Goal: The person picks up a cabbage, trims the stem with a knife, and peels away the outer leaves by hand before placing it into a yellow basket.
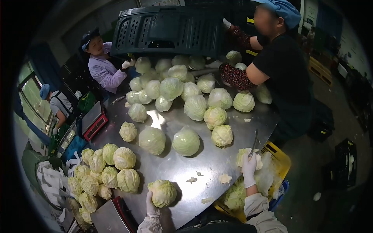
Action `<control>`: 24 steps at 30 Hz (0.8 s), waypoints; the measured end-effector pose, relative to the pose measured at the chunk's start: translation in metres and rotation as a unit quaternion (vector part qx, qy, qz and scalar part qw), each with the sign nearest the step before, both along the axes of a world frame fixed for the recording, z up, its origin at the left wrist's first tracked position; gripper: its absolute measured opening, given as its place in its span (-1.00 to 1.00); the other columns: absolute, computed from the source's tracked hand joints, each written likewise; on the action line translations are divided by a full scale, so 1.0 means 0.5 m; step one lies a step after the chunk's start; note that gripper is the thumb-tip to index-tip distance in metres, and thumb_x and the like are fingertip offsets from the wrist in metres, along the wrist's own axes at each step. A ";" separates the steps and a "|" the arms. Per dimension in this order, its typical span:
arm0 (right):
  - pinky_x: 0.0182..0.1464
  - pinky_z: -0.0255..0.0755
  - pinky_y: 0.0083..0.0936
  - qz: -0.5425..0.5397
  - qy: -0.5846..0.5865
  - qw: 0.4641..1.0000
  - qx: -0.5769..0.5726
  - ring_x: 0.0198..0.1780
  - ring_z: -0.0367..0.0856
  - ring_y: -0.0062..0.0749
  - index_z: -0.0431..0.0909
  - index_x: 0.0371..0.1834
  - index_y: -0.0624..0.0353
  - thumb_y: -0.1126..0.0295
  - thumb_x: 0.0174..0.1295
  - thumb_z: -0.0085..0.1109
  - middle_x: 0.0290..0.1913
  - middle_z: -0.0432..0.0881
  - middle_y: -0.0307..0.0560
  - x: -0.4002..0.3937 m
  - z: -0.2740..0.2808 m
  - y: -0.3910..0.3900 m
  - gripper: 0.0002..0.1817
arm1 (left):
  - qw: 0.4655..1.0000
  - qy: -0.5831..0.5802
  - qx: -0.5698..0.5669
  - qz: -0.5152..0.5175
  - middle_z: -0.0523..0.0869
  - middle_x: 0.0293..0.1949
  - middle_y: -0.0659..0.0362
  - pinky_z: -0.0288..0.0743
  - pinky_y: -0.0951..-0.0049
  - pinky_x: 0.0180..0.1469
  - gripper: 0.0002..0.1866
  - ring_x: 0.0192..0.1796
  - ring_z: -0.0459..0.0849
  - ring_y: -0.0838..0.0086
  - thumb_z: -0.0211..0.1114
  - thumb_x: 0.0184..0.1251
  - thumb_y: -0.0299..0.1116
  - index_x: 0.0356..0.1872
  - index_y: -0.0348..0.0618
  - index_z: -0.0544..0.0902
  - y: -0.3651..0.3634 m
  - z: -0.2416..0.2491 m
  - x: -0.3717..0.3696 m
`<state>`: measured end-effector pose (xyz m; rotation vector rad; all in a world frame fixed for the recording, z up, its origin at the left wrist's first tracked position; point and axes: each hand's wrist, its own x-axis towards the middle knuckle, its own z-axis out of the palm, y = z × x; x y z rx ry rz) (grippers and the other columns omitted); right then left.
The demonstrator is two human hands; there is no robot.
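Observation:
My left hand (152, 207), in a white glove, rests against a cabbage (162, 193) at the near edge of the steel table (182, 165). My right hand (249, 167), also gloved, grips a knife (254, 143) whose blade points up and away, right beside a pale cabbage (244, 155) at the table's right edge. Loose leaf scraps (224, 178) lie between my hands.
Several cabbages (185, 141) lie loose mid-table and in a heap (171, 83) spilling from a black crate (169, 31) that two people tip at the far end. Trimmed cabbages (105, 171) are piled left. A yellow crate (278, 161) of leaves sits right, scales (94, 120) left.

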<state>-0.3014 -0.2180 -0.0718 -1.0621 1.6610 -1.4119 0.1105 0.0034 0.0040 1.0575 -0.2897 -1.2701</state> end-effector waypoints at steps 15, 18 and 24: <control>0.29 0.49 -0.40 0.041 -0.310 0.948 0.054 0.21 0.63 -0.35 0.48 0.32 0.32 0.48 0.47 0.13 0.23 0.64 -0.04 0.131 0.028 0.199 -0.61 | 0.989 0.100 -0.001 -0.106 0.56 0.38 -0.08 0.46 0.10 0.47 -0.23 0.41 0.55 0.12 0.37 0.38 0.02 0.46 -0.27 0.41 -0.048 0.029 -0.149; 0.09 0.54 -0.50 -0.056 -0.187 0.979 -0.052 -0.01 0.66 -0.46 0.39 0.39 0.35 0.47 0.50 0.12 0.08 0.66 -0.09 0.054 0.028 0.173 -0.57 | 0.992 0.058 0.001 -0.114 0.57 0.36 -0.08 0.47 0.13 0.45 -0.27 0.40 0.56 0.14 0.38 0.39 -0.06 0.44 -0.29 0.42 -0.051 0.002 -0.166; -0.36 0.40 -0.70 0.297 -0.103 0.943 0.113 -0.38 0.48 -0.74 0.36 0.44 0.31 0.39 0.58 0.10 -0.17 0.53 -0.27 0.086 0.164 0.329 -0.55 | 0.995 0.027 0.032 -0.087 0.49 0.39 -0.06 0.49 0.02 0.43 -0.20 0.36 0.56 0.07 0.39 0.35 -0.50 0.57 -0.18 0.20 -0.051 0.042 -0.251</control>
